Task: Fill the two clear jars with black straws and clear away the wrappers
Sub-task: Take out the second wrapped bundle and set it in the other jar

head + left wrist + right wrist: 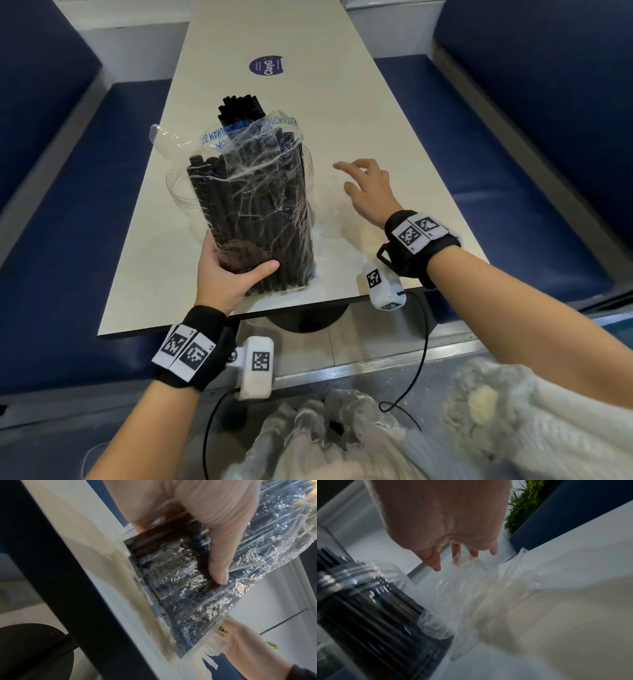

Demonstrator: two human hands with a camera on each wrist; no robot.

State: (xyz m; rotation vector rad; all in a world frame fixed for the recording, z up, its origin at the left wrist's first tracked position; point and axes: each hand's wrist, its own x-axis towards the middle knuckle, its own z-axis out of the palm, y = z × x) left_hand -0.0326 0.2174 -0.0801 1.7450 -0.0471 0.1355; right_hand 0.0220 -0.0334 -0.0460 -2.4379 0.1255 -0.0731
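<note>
A pack of black straws [253,219] in a crinkled clear wrapper stands upright near the table's front edge. My left hand [236,267] grips its lower end, thumb [217,563] across the front of the pack [180,595]. Right behind it stands a clear jar [306,178] full of black straws [239,106]; its threaded rim shows in the right wrist view [347,574]. A second clear jar [176,192] shows to the left of the pack. My right hand [366,185] hovers with spread fingers over a loose clear wrapper [337,224] lying on the table [471,591].
The beige table [376,113] has a round purple sticker [266,66] further back. Blue bench seats [85,192] run along both sides. Cables hang from my wrist cameras below the table's front edge [239,313].
</note>
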